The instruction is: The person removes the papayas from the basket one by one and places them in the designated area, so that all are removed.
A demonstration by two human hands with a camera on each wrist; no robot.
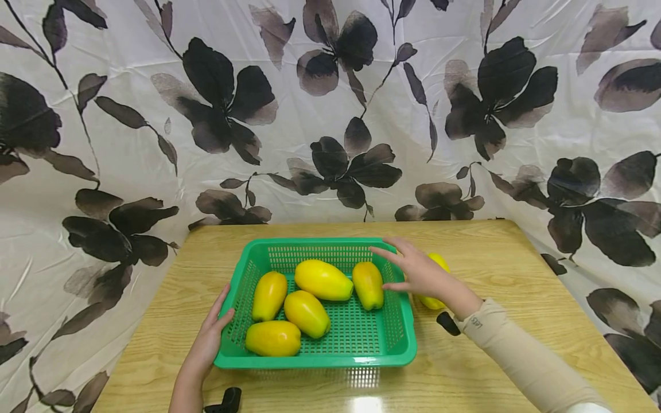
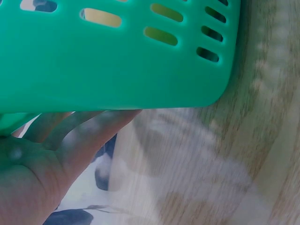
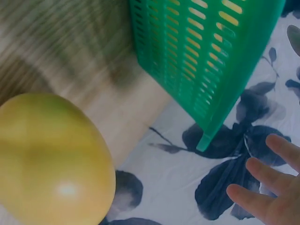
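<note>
A green plastic basket [image 1: 356, 360] with slotted walls stands on the table and holds several yellow papayas [image 1: 307, 314]. At its left side my left hand [image 1: 205, 335] touches the rim with fingers extended; in the left wrist view those fingers [image 2: 101, 136] lie straight against the green edge. Over the basket's right rim, my right hand [image 1: 420, 272] is spread and holds nothing. The nearest fruit inside is the papaya [image 1: 368, 287] by the right wall. Another papaya [image 3: 56, 159] lies outside the basket, partly hidden behind my right hand and wrist in the head view.
The wooden table [image 1: 480, 252] reaches back to a floral cloth [image 1: 330, 115] that hangs behind and at both sides. Black wrist-worn pieces show near each forearm. The basket takes up the middle of the table.
</note>
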